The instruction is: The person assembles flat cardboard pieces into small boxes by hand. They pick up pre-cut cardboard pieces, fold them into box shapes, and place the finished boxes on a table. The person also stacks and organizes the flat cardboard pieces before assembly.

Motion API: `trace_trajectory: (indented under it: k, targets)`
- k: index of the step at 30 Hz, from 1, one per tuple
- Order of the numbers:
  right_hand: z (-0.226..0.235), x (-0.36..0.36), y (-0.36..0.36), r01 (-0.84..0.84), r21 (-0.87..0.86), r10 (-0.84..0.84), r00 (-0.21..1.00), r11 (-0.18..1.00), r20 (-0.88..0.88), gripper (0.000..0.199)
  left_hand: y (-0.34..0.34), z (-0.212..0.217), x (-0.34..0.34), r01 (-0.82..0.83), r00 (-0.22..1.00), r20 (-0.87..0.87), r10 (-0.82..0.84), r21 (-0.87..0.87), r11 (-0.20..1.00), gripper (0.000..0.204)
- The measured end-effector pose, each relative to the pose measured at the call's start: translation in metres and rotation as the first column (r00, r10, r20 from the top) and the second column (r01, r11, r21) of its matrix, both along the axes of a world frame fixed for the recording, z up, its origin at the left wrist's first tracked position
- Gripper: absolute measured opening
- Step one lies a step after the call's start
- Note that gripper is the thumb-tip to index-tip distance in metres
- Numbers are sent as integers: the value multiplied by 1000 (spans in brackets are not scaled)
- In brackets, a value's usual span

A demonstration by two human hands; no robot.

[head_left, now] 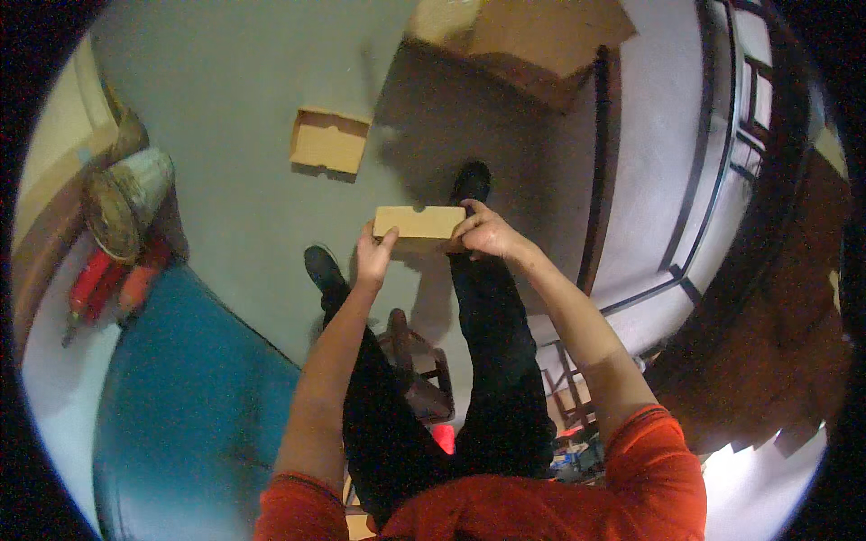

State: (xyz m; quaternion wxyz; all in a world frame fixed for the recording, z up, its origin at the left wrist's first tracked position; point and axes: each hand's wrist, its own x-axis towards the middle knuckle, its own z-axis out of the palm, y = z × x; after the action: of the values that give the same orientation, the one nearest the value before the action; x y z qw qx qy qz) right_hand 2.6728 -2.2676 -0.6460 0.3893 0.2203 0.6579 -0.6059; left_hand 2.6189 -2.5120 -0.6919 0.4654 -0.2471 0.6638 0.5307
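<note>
Between my hands, in front of my legs, is a small tan cardboard box [418,223] with a half-round notch in its upper edge. My left hand [373,256] is closed on the box's left end, thumb on the near face. At the right end my right hand [485,232] grips the corner, with its fingers bent round the side. What the box holds inside cannot be seen. Farther off to the left, a shallow open cardboard tray [329,142], of like colour and also notched, lies on the grey floor.
A large cardboard carton [550,41] stands at the far right, beside a dark upright post [599,171]. On the left are a stained bucket [131,198], red cylinders [113,279] and a blue panel [189,406]. A brown wooden stool [419,365] is between my legs.
</note>
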Motion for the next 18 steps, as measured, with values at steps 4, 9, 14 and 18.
trace_trajectory:
  k: [4, 9, 14, 18]
  targets:
    - [9, 85, 19, -80, 181, 106, 985, 980, -139, 19, 60, 2, 6, 523, 793, -311, -523, -92, 847, 53]
    - [7, 154, 14, -221, 494, 141, 971, 841, 194, 24, 111, -16, 45, 651, 721, -288, -630, -26, 758, 53]
    - [35, 210, 65, -254, 605, 178, 967, 755, 183, 31, 163, 5, 60, 709, 690, -243, -682, 39, 704, 45]
    - [50, 246, 112, -107, 703, 83, 994, 703, 69, 38, 231, 38, -5, 407, 842, -402, -361, 33, 913, 34]
